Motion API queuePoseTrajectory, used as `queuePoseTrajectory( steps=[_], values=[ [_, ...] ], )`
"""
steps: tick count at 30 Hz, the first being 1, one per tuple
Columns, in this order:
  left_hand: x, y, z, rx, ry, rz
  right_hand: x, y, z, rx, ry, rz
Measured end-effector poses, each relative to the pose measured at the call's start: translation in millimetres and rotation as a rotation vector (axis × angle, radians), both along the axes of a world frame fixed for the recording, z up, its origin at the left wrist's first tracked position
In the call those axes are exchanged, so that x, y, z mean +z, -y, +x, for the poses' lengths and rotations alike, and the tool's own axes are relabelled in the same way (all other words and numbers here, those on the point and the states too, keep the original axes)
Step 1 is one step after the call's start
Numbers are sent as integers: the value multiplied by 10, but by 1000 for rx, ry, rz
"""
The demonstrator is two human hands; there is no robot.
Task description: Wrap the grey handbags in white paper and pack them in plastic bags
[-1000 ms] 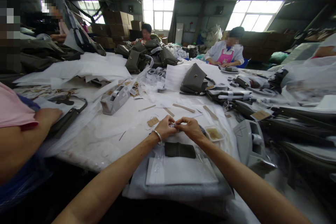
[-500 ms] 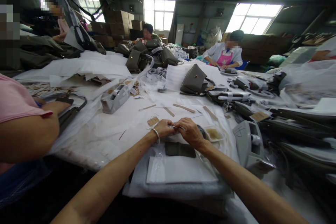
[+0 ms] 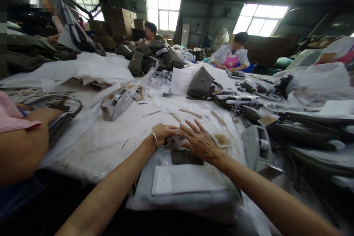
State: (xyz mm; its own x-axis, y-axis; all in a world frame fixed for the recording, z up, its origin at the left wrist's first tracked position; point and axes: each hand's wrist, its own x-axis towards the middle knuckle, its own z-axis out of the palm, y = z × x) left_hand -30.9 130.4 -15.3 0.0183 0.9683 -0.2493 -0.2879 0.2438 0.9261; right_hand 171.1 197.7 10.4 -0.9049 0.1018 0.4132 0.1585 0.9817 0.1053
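Note:
My left hand (image 3: 167, 133), with a bangle on its wrist, pinches a small item that I cannot make out; a bit of pale wrap and something dark show by its fingers. Beside it my right hand (image 3: 199, 142) is open, its fingers stretched out and spread, the fingertips close to the left hand's pinch. Below both hands lies a dark olive leather-like panel (image 3: 186, 157), partly under the right hand, next to a white sheet (image 3: 190, 180) on a wrapped bundle (image 3: 138, 195). A brown card tag (image 3: 158, 126) lies just behind the left hand.
A shallow dish of yellowish paste (image 3: 222, 139) stands right of my hands. Grey tape dispensers (image 3: 116, 106) (image 3: 256, 145) stand on both sides. Brown strips (image 3: 190, 113) and an upright handbag (image 3: 201, 83) are ahead. Stacked bags (image 3: 304, 129) fill the right; a co-worker's arm (image 3: 24, 147) is at left.
My right hand has let go of its pinch by the left hand and spread its fingers. My left hand has shifted slightly left and stays closed. The whole view has moved a little.

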Motion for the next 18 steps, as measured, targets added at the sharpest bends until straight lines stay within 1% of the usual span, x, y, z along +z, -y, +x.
queuePoseTrajectory(
  steps=[4,7,10,12,14,16,18],
  values=[
    [-13,-13,21,30,36,2,-54,24,-7,-34,-5,-65],
    [-12,-43,52,73,24,-18,-81,35,-46,-73,-9,-178],
    [-5,-83,68,109,2,-49,27,28,45,-99,-61,-343],
    [-2,-105,66,121,-7,-73,173,11,269,-145,-209,-448],
    [2,-116,61,122,-10,-93,332,-4,646,-275,-416,-516],
    [9,-116,56,114,-7,-98,451,0,1132,-485,-576,-539],
    [19,-112,50,98,-5,-92,491,25,1642,-722,-661,-543]
  ],
)
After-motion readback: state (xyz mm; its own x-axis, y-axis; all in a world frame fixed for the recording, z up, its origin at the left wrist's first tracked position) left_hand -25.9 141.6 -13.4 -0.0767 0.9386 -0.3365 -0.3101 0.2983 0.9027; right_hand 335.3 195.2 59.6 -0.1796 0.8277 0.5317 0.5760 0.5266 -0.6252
